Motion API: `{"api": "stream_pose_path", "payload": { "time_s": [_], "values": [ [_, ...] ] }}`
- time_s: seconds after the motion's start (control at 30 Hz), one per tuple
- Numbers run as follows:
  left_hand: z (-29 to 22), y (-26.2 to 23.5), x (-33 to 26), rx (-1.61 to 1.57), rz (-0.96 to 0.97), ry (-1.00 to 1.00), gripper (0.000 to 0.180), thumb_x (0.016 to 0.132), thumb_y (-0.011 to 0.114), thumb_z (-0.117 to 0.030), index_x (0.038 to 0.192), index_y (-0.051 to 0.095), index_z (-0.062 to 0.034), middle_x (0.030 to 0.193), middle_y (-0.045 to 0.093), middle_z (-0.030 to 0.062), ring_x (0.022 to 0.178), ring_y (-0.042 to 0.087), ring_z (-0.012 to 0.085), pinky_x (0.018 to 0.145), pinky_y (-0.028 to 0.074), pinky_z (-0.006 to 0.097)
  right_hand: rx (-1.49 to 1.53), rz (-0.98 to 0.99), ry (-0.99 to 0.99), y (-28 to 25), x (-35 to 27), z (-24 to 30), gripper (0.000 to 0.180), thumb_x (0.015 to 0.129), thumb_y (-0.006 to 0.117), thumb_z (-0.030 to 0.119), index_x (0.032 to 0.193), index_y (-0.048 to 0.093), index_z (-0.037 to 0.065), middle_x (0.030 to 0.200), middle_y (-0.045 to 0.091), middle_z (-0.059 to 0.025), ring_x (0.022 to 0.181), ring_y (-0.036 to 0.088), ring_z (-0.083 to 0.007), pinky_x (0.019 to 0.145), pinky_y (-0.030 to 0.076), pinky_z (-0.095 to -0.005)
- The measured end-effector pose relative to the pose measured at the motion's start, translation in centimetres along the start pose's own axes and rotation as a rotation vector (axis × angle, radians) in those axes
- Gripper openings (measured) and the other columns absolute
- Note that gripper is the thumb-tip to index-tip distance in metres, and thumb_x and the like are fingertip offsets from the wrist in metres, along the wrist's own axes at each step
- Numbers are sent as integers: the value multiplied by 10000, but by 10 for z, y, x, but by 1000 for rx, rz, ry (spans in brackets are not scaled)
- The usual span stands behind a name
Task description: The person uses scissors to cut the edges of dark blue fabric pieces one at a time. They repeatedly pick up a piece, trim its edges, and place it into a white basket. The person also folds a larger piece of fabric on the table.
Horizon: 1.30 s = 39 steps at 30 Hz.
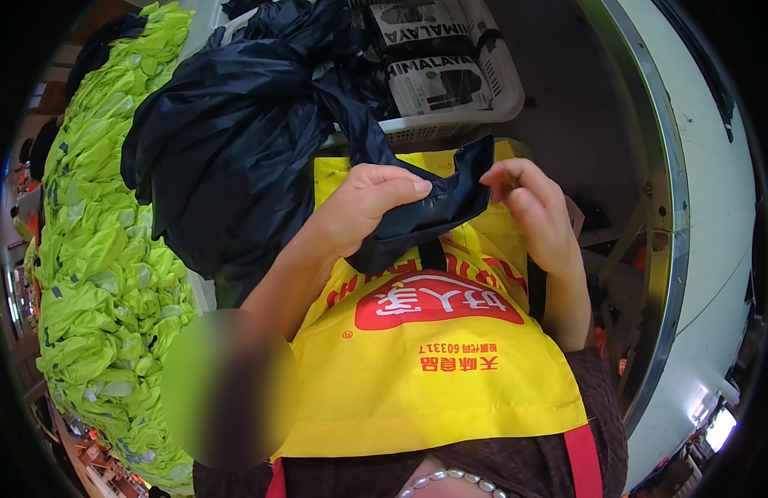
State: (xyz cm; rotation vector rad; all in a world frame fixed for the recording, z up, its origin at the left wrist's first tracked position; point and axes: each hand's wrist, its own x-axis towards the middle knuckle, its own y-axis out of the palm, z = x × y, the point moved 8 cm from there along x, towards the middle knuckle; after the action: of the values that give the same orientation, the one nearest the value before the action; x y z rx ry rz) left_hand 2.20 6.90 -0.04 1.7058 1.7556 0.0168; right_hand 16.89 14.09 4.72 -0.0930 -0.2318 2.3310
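Note:
A dark navy garment (234, 124) of thin, shiny fabric lies bunched at the left, and one strip of it stretches across my lap. My left hand (371, 203) is closed on this fabric, the thumb pressed flat on top. Close to the strip's raised right end, my right hand (529, 203) has its fingers curled into a pinch. What sits between those fingertips, if anything, is too small to make out. Beneath both hands is the yellow apron (450, 407) I wear, with a red printed patch and red straps.
A big heap of bright yellow-green garments (110, 274) runs along the left side. Beyond my hands stands a white plastic basket (504, 83) holding packaged black-and-white items (438, 83) and dark fabric. A pale table (708, 249) with a metal edge (662, 216) curves along the right.

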Motion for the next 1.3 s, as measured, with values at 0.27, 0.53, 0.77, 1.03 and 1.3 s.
{"api": "stream_pose_path", "payload": {
  "time_s": [0.27, 0.53, 0.77, 1.03, 1.3],
  "values": [
    [1, 2, 2, 37, 27, -14, 191, 828, 573, -133, 907, 644, 26, 827, 652, 70, 703, 611, 92, 651, 485, 194, -714, 93, -466, 13, -3, 23, 265, 780, 645, 229, 939, 570, 30, 699, 522, -89, 562, 540, -220, 482, 426, -293],
    [4, 6, 5, 33, 40, -27, 191, 833, 573, -138, 906, 645, 23, 822, 651, 69, 694, 611, 92, 642, 483, 191, -663, 110, -556, 19, -3, 26, 277, 777, 650, 213, 929, 557, 1, 648, 507, -91, 501, 515, -216, 441, 397, -282],
    [9, 7, 8, 29, 33, -34, 184, 831, 579, -148, 896, 652, 8, 812, 649, 57, 682, 607, 85, 632, 481, 184, -681, 110, -554, 21, -3, 25, 274, 774, 653, 207, 919, 552, -2, 650, 509, -92, 506, 518, -224, 445, 402, -294],
    [12, 8, 10, 16, 30, -29, 181, 841, 561, -154, 860, 645, 5, 805, 645, 57, 694, 603, 88, 638, 482, 194, -20, -111, -250, -5, -1, -10, 135, 843, 560, 138, 902, 569, 16, 717, 514, -3, 560, 476, -104, 510, 368, -220],
    [-84, -12, -20, 1053, -23, 445, 195, 856, 550, -165, 809, 583, 22, 694, 546, 40, 663, 511, 107, 620, 421, 242, 421, -273, -50, -16, 19, -51, 215, 908, 484, 195, 1020, 525, 16, 644, 375, 75, 508, 295, 6, 447, 228, -146]
  ]
}}
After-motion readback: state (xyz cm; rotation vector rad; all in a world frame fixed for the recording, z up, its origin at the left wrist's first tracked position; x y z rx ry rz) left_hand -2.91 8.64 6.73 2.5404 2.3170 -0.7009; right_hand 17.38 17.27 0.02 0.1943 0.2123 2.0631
